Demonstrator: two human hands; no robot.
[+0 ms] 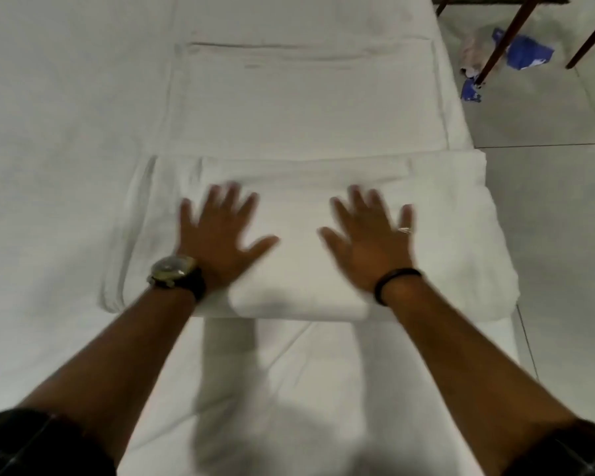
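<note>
Step in hand, as judged: pressing flat the folded towel (299,280) after a fold. Located crosswise on the bed (49,166), toward the near end, reaching the right edge beside the floor (547,218). Left hand (217,235): palm down on the left half of the towel, fingers straight and spread, gripping nothing; watch (172,271) on the wrist. Right hand (368,238): palm down on the right half, fingers likewise spread and released; ring (405,230) on one finger, dark band (394,283) at the wrist. Blurred at the fingertips, so degree of pressure cannot be told. Beyond the towel, toward the far end of the bed: a second flat folded cloth (306,104), just beside it. On the floor past the right edge: chair legs (505,39) and blue wrapping (529,51). Next move, as judged: sweep both palms outward to clear creases, then take hold of one short end and fold over, or lift the bundle whole. Calls for even pressure, aligned edges, and care at the right edge to avoid sliding the towel off the bed.
</note>
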